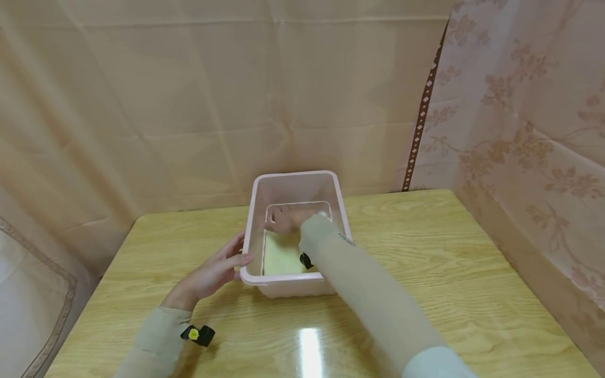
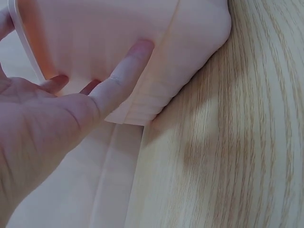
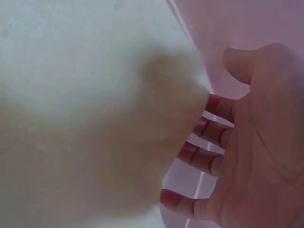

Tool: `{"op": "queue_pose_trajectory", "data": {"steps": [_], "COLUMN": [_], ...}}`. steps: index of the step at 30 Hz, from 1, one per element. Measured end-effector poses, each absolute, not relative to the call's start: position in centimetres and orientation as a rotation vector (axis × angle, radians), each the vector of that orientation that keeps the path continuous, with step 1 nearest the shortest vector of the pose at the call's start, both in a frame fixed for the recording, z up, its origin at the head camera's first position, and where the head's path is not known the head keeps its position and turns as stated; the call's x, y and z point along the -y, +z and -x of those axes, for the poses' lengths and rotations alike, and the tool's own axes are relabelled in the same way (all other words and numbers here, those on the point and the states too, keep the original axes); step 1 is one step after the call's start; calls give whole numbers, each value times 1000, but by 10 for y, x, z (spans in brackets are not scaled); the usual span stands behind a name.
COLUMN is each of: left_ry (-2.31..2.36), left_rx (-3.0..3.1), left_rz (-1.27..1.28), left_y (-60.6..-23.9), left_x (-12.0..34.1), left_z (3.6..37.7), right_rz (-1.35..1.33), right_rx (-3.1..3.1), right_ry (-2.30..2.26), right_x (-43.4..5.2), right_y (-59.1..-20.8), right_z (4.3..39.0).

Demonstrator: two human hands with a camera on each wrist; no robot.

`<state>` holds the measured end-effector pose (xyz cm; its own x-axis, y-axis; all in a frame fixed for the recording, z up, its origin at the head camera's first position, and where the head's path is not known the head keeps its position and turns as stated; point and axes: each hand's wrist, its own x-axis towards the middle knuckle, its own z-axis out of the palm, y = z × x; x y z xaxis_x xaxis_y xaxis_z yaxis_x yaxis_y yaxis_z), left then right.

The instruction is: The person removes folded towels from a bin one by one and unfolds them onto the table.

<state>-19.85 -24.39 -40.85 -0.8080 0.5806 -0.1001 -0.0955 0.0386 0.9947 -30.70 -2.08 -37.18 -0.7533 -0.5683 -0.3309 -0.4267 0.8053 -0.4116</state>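
A pale pink plastic bin (image 1: 295,287) stands on the wooden table, with a pale yellow flat sheet or slab (image 1: 282,257) in its bottom. My left hand (image 1: 222,268) grips the bin's left side near the front corner, thumb over the rim and fingers against the outer wall (image 2: 104,28). My right hand (image 3: 261,137) reaches down inside the bin. Its fingertips are right at the edge of the pale slab (image 3: 85,118), while the thumb stays apart from it. In the head view the right sleeve and wrist hide part of the slab.
The wooden table (image 1: 425,283) spreads out around the bin, reflecting a bright light at the front. A beige curtain (image 1: 203,105) hangs behind it, and a flowered cloth (image 1: 529,131) hangs along the right side. Each wrist wears a small black device (image 1: 200,335).
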Motion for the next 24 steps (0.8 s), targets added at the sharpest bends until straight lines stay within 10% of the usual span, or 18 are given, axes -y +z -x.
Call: {"op": "queue_pose_trajectory", "data": {"steps": [9,19,24], "left_ry": [1819,1808,1809], "left_rx": [-1827,-1863,-1859], "left_rz": [-509,-489,-487], "left_y": [-410,-408,-410], "left_x": [245,245,243], "left_z": [200,198,198], "right_rz": [89,596,422], "right_rx": [-2217,-2458,-2355], "right_ry": [-846,-611,-820], "right_x": [17,22,19], "right_y": [-365,-373,-373], "right_z": [292,300,295]}}
